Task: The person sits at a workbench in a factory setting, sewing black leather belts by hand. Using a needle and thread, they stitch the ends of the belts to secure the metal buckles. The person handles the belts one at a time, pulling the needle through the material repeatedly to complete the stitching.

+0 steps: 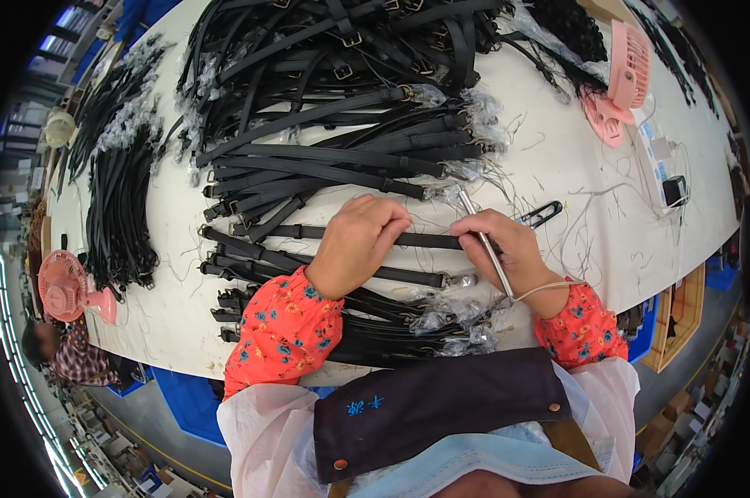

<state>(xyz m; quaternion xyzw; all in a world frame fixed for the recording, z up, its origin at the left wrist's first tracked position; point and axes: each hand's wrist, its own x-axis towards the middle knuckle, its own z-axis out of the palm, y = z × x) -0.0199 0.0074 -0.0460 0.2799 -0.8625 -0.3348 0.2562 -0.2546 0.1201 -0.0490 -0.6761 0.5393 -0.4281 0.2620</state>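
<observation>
Between my hands lies a black strap [429,241], flat among several like it. My left hand [356,242] rests over the strap with thumb and fingers pinched together; what they hold, if anything, I cannot make out. My right hand [508,246] grips a slim silver pen-shaped tool [484,236], tilted, with a thin cord running from its lower end past my wrist. Thin threads show between the two hands. Stacked straps [333,158] with buckles lie above, many ends wrapped in clear plastic [484,116]. Just right of my right hand are small black thread snips [544,214].
A heap of black straps [342,41] covers the far table, and another bundle [122,207] lies left. Pink fans stand at right [629,66] and left [63,286]. A white power strip [655,162] holds a black adapter [674,191]. A person [80,358] sits at far left.
</observation>
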